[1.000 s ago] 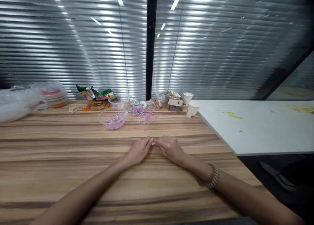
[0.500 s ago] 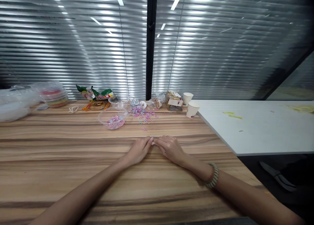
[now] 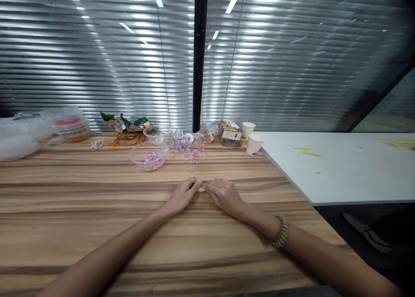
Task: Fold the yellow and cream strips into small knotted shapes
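A small pale, cream-coloured piece (image 3: 201, 189) shows between my two hands, low over the wooden table (image 3: 155, 253); its kind is too small and too covered to make out. My left hand (image 3: 183, 195) pinches it from the left, thumb and fingers together. From the right, my right hand (image 3: 226, 196) grips it with curled fingers, and a braided bracelet (image 3: 281, 231) circles that wrist. The fingertips of both hands nearly meet. Beyond them lie a few small pink paper-clip-like loops (image 3: 191, 170).
A clear bowl (image 3: 132, 155) holds pink and purple loops, with more scattered beside it. Two paper cups (image 3: 254, 145) stand behind my right hand. Along the window sit a green snack bag (image 3: 136, 123), stacked tubs (image 3: 73, 126) and plastic bags (image 3: 16, 137). A white table (image 3: 350, 176) adjoins at right.
My left hand has shifted slightly, its knuckles a little higher, and more of the pale piece shows between the fingertips. The right hand stays almost still.
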`<state>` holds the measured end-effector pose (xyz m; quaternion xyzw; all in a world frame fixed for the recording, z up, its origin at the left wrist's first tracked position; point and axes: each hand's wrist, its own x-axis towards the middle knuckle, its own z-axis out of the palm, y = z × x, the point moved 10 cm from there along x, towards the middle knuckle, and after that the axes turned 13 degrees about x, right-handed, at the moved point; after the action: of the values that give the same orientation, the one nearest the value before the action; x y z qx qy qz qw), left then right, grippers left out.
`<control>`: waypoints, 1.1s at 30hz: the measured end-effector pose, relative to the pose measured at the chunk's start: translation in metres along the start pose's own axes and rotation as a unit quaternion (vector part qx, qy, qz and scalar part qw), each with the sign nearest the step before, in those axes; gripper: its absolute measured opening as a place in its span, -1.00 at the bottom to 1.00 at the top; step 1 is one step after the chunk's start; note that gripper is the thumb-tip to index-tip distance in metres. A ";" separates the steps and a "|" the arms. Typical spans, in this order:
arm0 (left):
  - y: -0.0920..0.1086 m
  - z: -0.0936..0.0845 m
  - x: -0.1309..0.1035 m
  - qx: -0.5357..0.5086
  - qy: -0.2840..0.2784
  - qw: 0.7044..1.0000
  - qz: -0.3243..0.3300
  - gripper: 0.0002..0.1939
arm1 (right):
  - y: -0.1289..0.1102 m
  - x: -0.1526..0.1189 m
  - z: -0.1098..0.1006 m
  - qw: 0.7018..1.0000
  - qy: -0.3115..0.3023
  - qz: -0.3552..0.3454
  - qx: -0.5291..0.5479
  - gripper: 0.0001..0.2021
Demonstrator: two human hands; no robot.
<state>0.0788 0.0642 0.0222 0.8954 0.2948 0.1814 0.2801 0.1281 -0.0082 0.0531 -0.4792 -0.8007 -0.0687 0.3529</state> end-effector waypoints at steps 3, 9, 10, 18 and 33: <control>-0.009 0.005 0.002 -0.060 -0.016 0.998 -0.018 -0.58 | 0.000 0.000 -0.001 1.000 0.001 0.004 0.007 -0.82; -0.001 -0.004 -0.002 -0.112 0.023 0.993 -0.002 -0.68 | 0.009 -0.001 -0.002 0.999 0.018 0.039 0.000 -0.85; 0.000 -0.007 -0.003 -0.113 0.034 0.993 0.000 -0.69 | 0.010 -0.001 -0.003 0.999 0.021 0.044 -0.004 -0.86; -0.006 -0.004 -0.002 -0.102 0.045 0.994 0.001 -0.74 | 0.007 -0.001 -0.003 0.999 0.020 0.028 -0.005 -0.86; 0.001 -0.002 -0.003 -0.024 -0.007 1.000 0.014 -0.73 | -0.005 -0.001 -0.003 0.998 -0.002 -0.039 -0.058 -0.82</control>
<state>0.0754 0.0623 0.0240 0.8938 0.2757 0.1865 0.3006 0.1263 -0.0129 0.0558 -0.4679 -0.8140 -0.1276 0.3195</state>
